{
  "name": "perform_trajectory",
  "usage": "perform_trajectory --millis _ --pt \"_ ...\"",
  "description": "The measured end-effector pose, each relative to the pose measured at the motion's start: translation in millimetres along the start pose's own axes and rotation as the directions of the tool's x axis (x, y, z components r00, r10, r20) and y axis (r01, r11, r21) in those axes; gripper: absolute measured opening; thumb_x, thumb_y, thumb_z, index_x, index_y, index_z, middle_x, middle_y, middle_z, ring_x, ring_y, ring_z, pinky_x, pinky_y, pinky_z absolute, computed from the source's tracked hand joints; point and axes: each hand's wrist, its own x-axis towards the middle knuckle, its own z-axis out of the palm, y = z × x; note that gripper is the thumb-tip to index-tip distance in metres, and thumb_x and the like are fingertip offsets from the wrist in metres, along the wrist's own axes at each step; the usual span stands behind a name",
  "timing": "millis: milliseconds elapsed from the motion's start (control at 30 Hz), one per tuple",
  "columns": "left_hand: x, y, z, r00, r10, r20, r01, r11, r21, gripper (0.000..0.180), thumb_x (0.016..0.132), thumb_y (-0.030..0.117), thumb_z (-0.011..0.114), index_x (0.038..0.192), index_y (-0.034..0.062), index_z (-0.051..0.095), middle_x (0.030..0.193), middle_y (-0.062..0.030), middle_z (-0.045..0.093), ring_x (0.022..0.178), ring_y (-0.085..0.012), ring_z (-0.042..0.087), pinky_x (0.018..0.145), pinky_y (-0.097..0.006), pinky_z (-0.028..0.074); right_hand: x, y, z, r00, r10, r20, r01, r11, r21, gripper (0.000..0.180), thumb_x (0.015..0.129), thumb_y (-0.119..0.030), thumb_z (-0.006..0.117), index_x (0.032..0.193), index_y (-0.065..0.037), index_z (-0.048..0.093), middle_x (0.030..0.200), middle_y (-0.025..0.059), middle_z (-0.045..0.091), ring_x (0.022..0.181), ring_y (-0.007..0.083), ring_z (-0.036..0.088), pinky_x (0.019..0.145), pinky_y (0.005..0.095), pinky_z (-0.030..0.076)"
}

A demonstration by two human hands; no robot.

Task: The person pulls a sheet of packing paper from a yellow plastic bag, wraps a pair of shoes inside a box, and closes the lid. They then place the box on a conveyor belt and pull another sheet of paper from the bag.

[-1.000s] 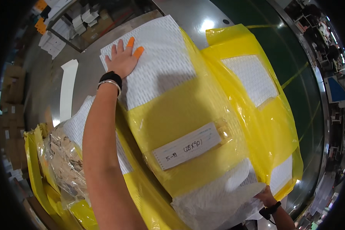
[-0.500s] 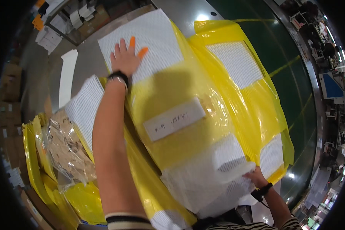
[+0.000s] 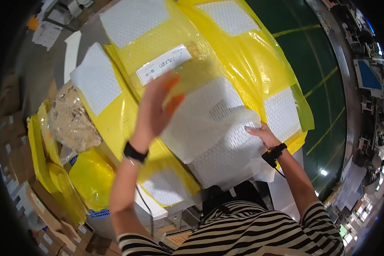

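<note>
A bundle of yellow plastic (image 3: 183,25) lies in front of me, with sheets of white patterned paper showing at its ends and a white paper slip (image 3: 163,64) on top. Over its near end spreads a thin, translucent white sheet (image 3: 217,128). My right hand (image 3: 266,135) grips this sheet at its right edge, thumb on top and fingers out of sight underneath. Above the bundle's left side hovers my left hand (image 3: 154,109), blurred, its fingers apart and nothing in it. Orange covers sit on two of its fingertips.
Similar yellow bundles lie on the right (image 3: 260,55) and left (image 3: 111,102). Further left are a clear bag of brown material (image 3: 72,117) and crumpled yellow plastic (image 3: 91,177). Cardboard boxes (image 3: 51,234) stand low at left. A green surface (image 3: 303,42) with yellow lines extends at right.
My left hand has come off the bundle's far patterned paper and moved nearer to me. The right hand has shifted up and left in the picture, still on the translucent sheet. The view has tilted nearer my body.
</note>
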Motion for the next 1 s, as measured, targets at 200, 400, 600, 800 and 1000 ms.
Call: perform_trajectory --millis 200,400,600,800,1000 --pt "-98 71 41 0.963 -0.262 -0.068 0.271 0.923 0.272 0.067 0.087 0.035 0.069 0.143 0.009 0.043 0.15 -0.0224 0.037 0.136 -0.0465 0.034 0.113 -0.055 0.025 3 41 -19 0.953 -0.299 -0.047 0.258 0.885 -0.386 0.056 0.085 -0.025 0.074 0.128 0.005 0.053 0.116 0.0124 0.065 0.098 0.0193 0.062 0.089 0.0298 0.048" --pt "-138 64 75 0.819 -0.573 0.033 0.451 0.678 0.581 0.06 0.084 0.043 0.065 0.139 0.0231 0.051 0.155 -0.0208 0.029 0.141 -0.0456 0.025 0.115 -0.06 0.017 -30 19 4 0.924 -0.353 0.145 0.375 0.767 -0.521 0.063 0.077 -0.004 0.068 0.135 0.001 0.047 0.12 0.0182 0.062 0.114 0.0278 0.059 0.097 0.0333 0.045" --pt "-118 73 82 0.838 -0.52 -0.165 0.545 0.804 0.238 0.057 0.082 0.031 0.067 0.135 0.0153 0.055 0.154 -0.0213 0.031 0.141 -0.0453 0.026 0.115 -0.059 0.018 -30 45 -29 0.896 -0.41 0.17 0.437 0.747 -0.5 0.074 0.076 0.002 0.064 0.144 -0.002 0.036 0.134 0.015 0.054 0.123 0.0248 0.052 0.102 0.0336 0.043" --pt "-101 58 109 0.848 -0.476 -0.231 0.527 0.714 0.461 0.071 0.088 0.049 0.06 0.145 0.0097 0.042 0.156 -0.0232 0.027 0.145 -0.0399 0.023 0.117 -0.054 0.015 -55 31 -12 0.928 -0.36 0.092 0.368 0.857 -0.36 0.073 0.077 -0.002 0.067 0.144 -0.006 0.039 0.127 0.0165 0.058 0.113 0.0245 0.058 0.091 0.0323 0.049" --pt "-93 67 145 0.837 -0.541 -0.078 0.506 0.713 0.485 0.08 0.09 0.062 0.049 0.151 0.0121 0.035 0.159 -0.0217 0.019 0.147 -0.0379 0.018 0.117 -0.055 0.014 -47 45 -32 0.987 -0.162 0.006 0.157 0.943 -0.294 0.062 0.083 -0.009 0.072 0.137 -0.006 0.044 0.115 0.0105 0.059 0.094 0.015 0.061 0.077 0.0285 0.051"
